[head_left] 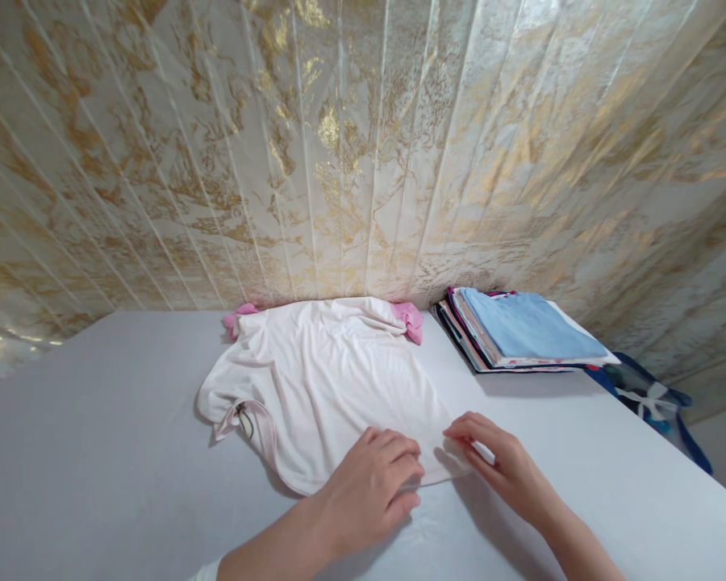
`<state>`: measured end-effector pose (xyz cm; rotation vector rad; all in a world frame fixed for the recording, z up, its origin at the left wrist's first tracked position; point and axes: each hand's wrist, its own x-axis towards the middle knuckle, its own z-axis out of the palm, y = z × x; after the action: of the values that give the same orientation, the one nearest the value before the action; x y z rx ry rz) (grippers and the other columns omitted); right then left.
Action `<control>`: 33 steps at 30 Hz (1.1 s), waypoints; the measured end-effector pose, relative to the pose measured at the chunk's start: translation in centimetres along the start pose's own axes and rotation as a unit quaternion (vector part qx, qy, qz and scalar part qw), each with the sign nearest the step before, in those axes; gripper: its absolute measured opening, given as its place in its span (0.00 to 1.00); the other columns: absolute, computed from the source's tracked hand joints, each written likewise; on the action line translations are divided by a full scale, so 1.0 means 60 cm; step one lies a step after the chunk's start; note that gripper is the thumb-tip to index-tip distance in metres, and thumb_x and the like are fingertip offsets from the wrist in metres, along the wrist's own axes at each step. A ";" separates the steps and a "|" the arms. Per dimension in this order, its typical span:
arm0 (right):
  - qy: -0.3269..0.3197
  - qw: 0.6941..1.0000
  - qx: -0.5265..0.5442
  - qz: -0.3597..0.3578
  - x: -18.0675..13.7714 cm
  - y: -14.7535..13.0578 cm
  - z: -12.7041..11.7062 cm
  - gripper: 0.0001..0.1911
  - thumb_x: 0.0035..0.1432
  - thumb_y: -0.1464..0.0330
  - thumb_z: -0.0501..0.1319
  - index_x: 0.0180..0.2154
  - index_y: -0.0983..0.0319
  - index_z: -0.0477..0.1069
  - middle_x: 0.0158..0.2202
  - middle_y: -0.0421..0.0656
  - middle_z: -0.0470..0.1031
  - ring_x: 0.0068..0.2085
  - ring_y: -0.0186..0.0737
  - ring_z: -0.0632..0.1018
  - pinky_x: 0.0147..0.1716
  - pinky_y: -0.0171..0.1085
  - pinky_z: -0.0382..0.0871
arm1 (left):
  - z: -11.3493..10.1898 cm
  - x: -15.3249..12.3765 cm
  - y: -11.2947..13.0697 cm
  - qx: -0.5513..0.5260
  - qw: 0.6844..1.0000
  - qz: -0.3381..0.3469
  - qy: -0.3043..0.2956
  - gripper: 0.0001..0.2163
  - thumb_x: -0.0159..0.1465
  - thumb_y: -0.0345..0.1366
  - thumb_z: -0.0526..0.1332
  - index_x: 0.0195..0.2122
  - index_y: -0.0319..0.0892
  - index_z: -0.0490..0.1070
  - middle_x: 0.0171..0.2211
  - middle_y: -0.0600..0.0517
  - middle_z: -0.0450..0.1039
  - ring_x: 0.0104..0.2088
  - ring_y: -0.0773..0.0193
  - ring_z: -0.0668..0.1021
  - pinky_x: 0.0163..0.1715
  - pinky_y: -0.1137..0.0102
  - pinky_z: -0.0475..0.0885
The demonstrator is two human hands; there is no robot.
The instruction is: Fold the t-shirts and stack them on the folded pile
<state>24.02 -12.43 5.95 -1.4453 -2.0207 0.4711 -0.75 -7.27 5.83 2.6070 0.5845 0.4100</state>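
A white T-shirt [332, 379] with pink sleeve ends lies spread and wrinkled on the white table, its neck end by the curtain. Its lower left edge is folded over, showing a bit of printed picture. My left hand [372, 488] is over the near hem, fingers bent and thumb apart, with nothing visible in it. At the shirt's near right corner is my right hand [502, 460], its fingers stretched over the cloth and its thumb apart from them. Whether those fingertips touch the fabric is hard to see.
A stack of folded clothes [526, 327], light blue on top, sits at the table's back right. Beyond the right edge is a dark blue-trimmed bag [653, 403] with see-through sides. A gold-patterned curtain [339, 145] hangs behind the white table [97, 452].
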 end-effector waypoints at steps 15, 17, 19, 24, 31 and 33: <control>-0.020 0.992 -0.123 0.020 0.019 -0.003 0.018 0.15 0.60 0.76 0.51 0.42 0.57 0.71 0.41 0.46 0.73 0.41 0.42 0.76 0.39 0.40 0.73 | -0.111 -0.108 -0.152 0.143 0.976 -0.149 0.072 0.16 0.68 0.32 0.49 0.53 0.43 0.70 0.61 0.44 0.65 0.58 0.54 0.69 0.55 0.58 0.65; -0.010 0.991 -0.133 -0.016 0.031 -0.021 0.033 0.16 0.60 0.77 0.51 0.44 0.57 0.71 0.43 0.47 0.74 0.44 0.44 0.75 0.42 0.43 0.72 | -0.140 -0.157 -0.184 0.170 0.963 -0.173 0.118 0.16 0.70 0.35 0.46 0.50 0.45 0.72 0.57 0.47 0.70 0.55 0.56 0.72 0.53 0.59 0.67; -0.007 0.991 -0.127 -0.051 0.048 -0.040 0.057 0.16 0.62 0.76 0.51 0.47 0.58 0.70 0.47 0.49 0.73 0.47 0.45 0.74 0.46 0.44 0.71 | -0.157 -0.203 -0.201 0.184 0.951 -0.203 0.143 0.15 0.70 0.41 0.48 0.50 0.47 0.71 0.55 0.48 0.72 0.54 0.55 0.72 0.52 0.60 0.67; -0.041 0.981 -0.168 -0.088 0.086 -0.046 0.122 0.20 0.66 0.67 0.52 0.58 0.60 0.64 0.62 0.51 0.64 0.64 0.49 0.62 0.58 0.50 0.61 | -0.149 -0.267 -0.212 0.173 0.942 -0.252 0.141 0.16 0.65 0.47 0.56 0.52 0.49 0.69 0.53 0.49 0.72 0.52 0.53 0.74 0.49 0.61 0.69; -0.035 0.957 -0.289 -0.006 0.077 0.017 0.132 0.29 0.67 0.54 0.49 0.65 0.57 0.56 0.68 0.48 0.53 0.68 0.52 0.55 0.60 0.56 0.55 | -0.133 -0.277 -0.203 0.182 0.940 -0.223 0.183 0.11 0.60 0.27 0.49 0.34 0.46 0.68 0.47 0.51 0.74 0.48 0.58 0.75 0.44 0.66 0.69; -0.025 0.952 -0.304 0.004 0.070 0.027 0.130 0.30 0.67 0.53 0.48 0.66 0.56 0.54 0.68 0.47 0.52 0.68 0.51 0.54 0.60 0.56 0.55 | -0.135 -0.288 -0.189 0.191 0.942 -0.205 0.186 0.10 0.58 0.25 0.49 0.30 0.46 0.67 0.48 0.51 0.74 0.49 0.58 0.75 0.45 0.65 0.69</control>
<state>19.17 -7.52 0.22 -1.7988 -2.3187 -0.1415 -22.50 -3.19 4.19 2.6653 1.4330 0.7152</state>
